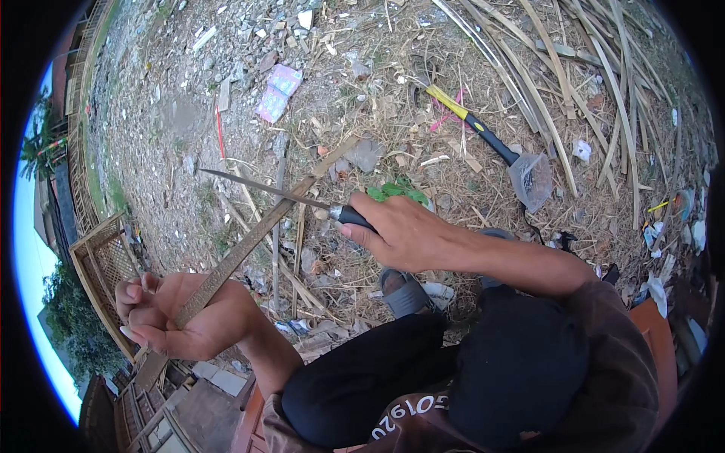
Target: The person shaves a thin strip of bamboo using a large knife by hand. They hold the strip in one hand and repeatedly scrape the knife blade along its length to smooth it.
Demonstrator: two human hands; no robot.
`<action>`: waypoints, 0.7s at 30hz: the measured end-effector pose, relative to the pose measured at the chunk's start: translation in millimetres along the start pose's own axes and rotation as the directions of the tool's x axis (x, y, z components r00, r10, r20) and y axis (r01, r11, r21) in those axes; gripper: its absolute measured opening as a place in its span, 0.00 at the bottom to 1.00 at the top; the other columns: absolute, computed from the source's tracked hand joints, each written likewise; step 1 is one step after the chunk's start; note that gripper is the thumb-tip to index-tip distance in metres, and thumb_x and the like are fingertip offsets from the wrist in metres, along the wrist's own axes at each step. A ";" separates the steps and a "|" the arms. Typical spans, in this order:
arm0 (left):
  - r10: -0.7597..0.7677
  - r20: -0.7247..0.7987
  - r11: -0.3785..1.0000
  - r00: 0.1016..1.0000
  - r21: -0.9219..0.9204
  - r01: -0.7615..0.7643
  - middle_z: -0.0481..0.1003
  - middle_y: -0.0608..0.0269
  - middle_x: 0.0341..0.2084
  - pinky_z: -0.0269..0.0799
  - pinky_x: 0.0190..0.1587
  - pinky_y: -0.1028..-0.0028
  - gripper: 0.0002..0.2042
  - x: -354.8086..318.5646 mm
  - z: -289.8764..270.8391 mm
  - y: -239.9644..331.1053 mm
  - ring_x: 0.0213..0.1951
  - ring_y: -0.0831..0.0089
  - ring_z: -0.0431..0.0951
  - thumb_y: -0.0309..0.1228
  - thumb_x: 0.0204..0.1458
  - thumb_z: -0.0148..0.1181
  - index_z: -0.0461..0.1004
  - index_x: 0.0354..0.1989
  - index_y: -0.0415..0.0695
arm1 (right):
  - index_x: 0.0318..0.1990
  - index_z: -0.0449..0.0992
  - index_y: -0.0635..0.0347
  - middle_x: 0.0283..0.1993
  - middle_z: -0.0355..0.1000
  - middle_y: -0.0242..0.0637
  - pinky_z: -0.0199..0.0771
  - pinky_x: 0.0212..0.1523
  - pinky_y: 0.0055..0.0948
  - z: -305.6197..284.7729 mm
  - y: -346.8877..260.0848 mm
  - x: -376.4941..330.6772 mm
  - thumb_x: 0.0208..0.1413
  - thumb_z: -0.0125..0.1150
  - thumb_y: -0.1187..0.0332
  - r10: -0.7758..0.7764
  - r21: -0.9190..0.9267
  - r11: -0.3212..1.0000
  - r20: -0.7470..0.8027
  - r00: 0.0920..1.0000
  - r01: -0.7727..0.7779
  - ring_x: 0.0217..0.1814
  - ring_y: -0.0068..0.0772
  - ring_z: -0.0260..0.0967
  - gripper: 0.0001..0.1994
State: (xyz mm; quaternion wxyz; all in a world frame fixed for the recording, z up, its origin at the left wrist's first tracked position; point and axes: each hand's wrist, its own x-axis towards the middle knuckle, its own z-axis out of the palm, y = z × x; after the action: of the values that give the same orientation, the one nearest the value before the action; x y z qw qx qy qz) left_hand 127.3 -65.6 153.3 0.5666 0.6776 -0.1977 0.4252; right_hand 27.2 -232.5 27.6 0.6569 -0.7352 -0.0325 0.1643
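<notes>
A long, narrow bamboo slat [243,251] runs at a slant from the lower left toward the middle of the view. Its lower part lies across the upturned palm of my left hand [208,313], with the fingers loosely curled about it. My right hand [411,232] grips the dark handle of a knife [260,186]. The thin blade points left and crosses the slat near its far end, where the surface looks uneven. Whether the edge bites into the slat, I cannot tell.
Beyond my right hand lie a yellow-and-black-handled tool [483,130] and a clear plastic cup [532,183]. Several long strips [555,68] are piled at the far right. A pink packet [279,92] rests on the littered ground. Sandalled feet [405,293] are below my right hand.
</notes>
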 end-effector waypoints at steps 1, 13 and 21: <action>-0.003 -0.012 1.000 1.000 0.015 0.003 0.64 0.64 0.36 0.53 0.51 0.68 0.16 -1.0 0.6 -1.0 0.45 0.72 0.63 0.42 0.64 0.41 0.58 0.23 0.50 | 0.39 0.64 0.65 0.19 0.69 0.50 0.67 0.24 0.50 0.6 -11.6 -1.3 0.63 0.50 0.58 -0.113 -0.028 0.993 -0.018 0.993 0.113 0.21 0.57 0.70 0.15; -0.010 0.021 0.999 1.000 0.031 0.010 0.59 0.66 0.31 0.53 0.50 0.67 0.18 -0.1 -0.5 -5.7 0.41 0.72 0.61 0.43 0.64 0.40 0.53 0.21 0.52 | 0.38 0.64 0.67 0.16 0.67 0.47 0.67 0.23 0.46 9.6 55.9 27.1 0.65 0.48 0.57 0.060 -0.144 0.987 -0.104 0.993 -0.075 0.18 0.54 0.70 0.18; -0.095 0.089 0.995 0.992 -0.028 0.097 0.59 0.66 0.30 0.58 0.47 0.68 0.19 1.6 -9.1 -5.3 0.38 0.72 0.60 0.44 0.65 0.37 0.54 0.21 0.50 | 0.36 0.65 0.62 0.19 0.68 0.46 0.66 0.21 0.43 15.0 -24.3 1.4 0.63 0.53 0.58 -0.411 -0.057 0.911 -0.096 0.906 0.407 0.20 0.49 0.71 0.15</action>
State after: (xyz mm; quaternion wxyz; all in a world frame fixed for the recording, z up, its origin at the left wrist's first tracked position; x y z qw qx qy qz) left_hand 129.0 -55.3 151.3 0.5880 0.6951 -0.1963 0.3641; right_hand 28.3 -214.5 49.7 0.6643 -0.7312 -0.1538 -0.0171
